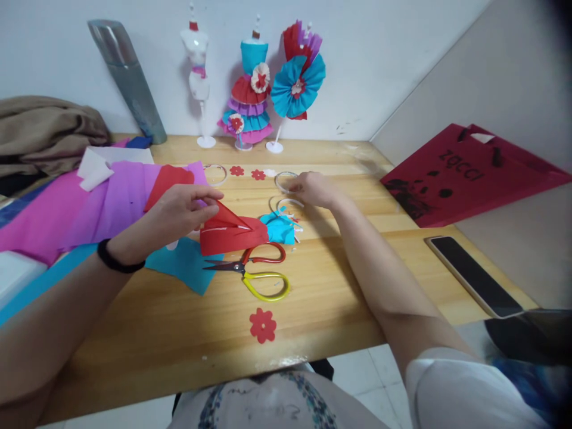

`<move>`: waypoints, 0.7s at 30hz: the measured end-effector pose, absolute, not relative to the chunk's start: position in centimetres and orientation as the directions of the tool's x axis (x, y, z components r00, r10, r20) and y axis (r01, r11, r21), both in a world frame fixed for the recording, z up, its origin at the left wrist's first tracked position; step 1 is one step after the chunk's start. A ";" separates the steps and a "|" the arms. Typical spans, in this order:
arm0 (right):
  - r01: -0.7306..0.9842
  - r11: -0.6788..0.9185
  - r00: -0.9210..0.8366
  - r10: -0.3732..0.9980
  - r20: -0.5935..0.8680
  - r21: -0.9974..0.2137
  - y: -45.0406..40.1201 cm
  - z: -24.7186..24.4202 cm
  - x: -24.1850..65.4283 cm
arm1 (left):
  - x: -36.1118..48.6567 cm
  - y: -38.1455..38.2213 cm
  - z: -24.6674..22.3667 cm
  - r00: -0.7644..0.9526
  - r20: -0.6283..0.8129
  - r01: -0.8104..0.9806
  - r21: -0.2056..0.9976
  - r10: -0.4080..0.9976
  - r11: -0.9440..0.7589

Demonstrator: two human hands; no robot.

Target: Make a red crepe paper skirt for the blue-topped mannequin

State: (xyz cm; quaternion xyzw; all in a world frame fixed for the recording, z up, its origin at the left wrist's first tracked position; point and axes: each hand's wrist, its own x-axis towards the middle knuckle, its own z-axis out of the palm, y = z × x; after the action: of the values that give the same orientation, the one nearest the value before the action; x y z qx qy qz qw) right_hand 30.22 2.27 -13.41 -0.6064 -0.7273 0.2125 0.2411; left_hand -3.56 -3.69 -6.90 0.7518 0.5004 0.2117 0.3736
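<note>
My left hand [187,205] is closed, thumb and forefinger pinching a raised edge of the red crepe paper [235,238]. At its right end this paper meets a blue crepe paper piece [281,229]. Farther back, my right hand [315,189] has its fingers closed at the right rim of a thin roll of tape [279,180]. Scissors [239,268] with one red and one yellow handle lie open just in front of the red paper. A red paper flower [263,326] rests near the table's front edge.
Decorated mannequin stands [252,98] line the wall beside a grey bottle [134,83]. Pink and purple crepe paper [89,202] covers the left side. A red bag [469,173] and a phone [473,274] are at the right. Small red flowers [236,171] lie behind my hands.
</note>
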 end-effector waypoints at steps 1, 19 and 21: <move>0.798 0.170 -0.148 0.985 0.085 -0.578 2.4 -13.6 30.1 | -3.5 -3.7 -7.0 0.409 -0.031 0.610 0.753 0.912 -0.248; 0.016 0.050 -0.293 0.955 0.043 -0.999 -1.9 -9.0 25.4 | -3.4 -4.0 -7.2 0.391 0.078 0.521 0.803 0.917 -0.290; -0.100 0.044 -0.394 0.915 0.080 -0.994 -2.7 -8.7 24.4 | -3.4 -4.1 -7.3 0.399 0.080 0.483 0.828 0.913 -0.284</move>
State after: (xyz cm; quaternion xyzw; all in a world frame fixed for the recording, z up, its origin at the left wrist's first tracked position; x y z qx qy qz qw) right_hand 24.43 -2.75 -8.69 -0.3491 -0.5840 0.5967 0.4254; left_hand -3.40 -4.10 -7.28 0.7479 0.4668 0.2870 0.3746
